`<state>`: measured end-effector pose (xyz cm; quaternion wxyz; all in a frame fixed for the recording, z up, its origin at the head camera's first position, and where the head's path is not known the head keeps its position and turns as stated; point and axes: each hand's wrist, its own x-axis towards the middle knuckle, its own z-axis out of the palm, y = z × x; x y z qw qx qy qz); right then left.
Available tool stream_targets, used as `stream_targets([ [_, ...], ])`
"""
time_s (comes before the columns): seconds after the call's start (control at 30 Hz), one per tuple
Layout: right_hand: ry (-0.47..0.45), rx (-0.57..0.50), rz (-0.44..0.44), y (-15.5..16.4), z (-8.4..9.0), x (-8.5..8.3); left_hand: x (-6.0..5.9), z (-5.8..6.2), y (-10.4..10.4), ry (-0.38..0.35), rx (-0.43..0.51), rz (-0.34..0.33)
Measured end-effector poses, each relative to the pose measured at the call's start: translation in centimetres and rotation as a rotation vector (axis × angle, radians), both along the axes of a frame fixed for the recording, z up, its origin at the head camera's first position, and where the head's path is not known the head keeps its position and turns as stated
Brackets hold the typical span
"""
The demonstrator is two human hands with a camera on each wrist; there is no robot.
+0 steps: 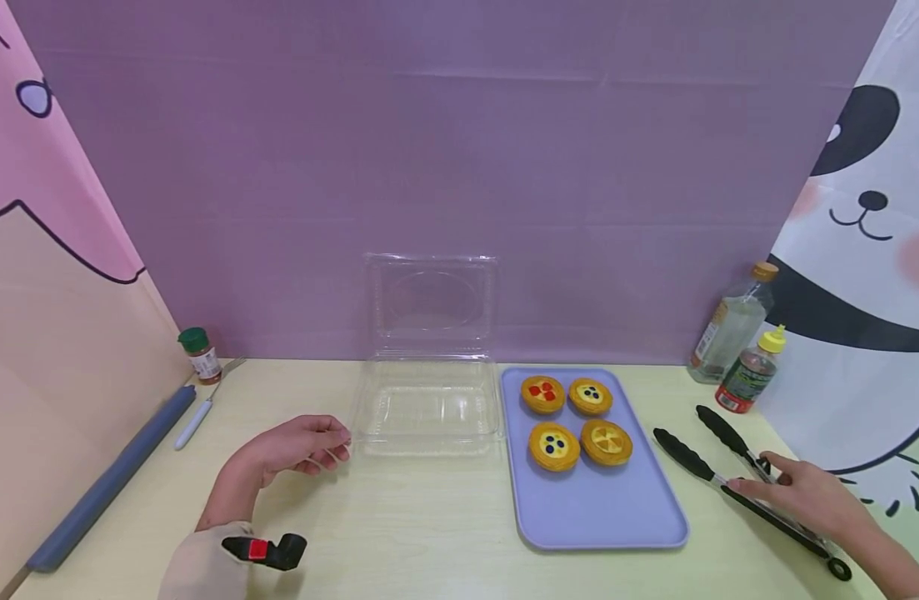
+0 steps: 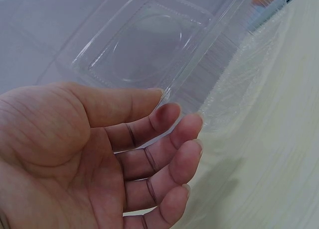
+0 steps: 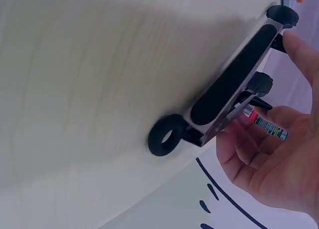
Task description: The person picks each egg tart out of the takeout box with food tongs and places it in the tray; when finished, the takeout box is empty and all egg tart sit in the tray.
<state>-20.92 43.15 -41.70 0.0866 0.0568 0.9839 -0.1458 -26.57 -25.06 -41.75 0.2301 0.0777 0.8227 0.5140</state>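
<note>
My left hand (image 1: 307,443) is by the left edge of a clear plastic clamshell container (image 1: 429,442), its lid (image 1: 432,304) raised at the back. In the left wrist view its fingers (image 2: 187,162) are loosely bent, with the thumb near the container's edge; contact is hard to tell. At the right, my right hand (image 1: 811,492) grips black-handled metal tongs (image 1: 777,518), the thumb on one arm and the fingers at the other. The tongs' arms are spread, black tips pointing away. Between the hands, a lavender tray (image 1: 594,517) bears several egg tarts (image 1: 554,447) with different toppings.
Behind the tongs stand a clear bottle (image 1: 729,329) with an orange cap and a yellow-capped squeeze bottle (image 1: 747,379). A green-lidded jar (image 1: 202,357), a fork (image 1: 200,417) and a blue roll (image 1: 114,479) lie or stand at the left. A purple backdrop (image 1: 444,167) closes the back.
</note>
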Motion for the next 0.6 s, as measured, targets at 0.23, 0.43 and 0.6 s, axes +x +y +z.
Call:
stream_targets([
  [0.23, 0.014, -0.009, 0.033, 0.02, 0.07, 0.15, -0.01, 0.06, 0.13, 0.007, -0.006, -0.006],
  [0.43, -0.038, 0.008, 0.029, 0.22, 0.22, -0.46, 0.04, 0.03, 0.16, 0.008, -0.004, -0.007],
  [0.6, -0.079, 0.018, 0.030, 0.48, 0.13, -0.78, 0.03, -0.02, 0.12, 0.012, -0.001, -0.006],
])
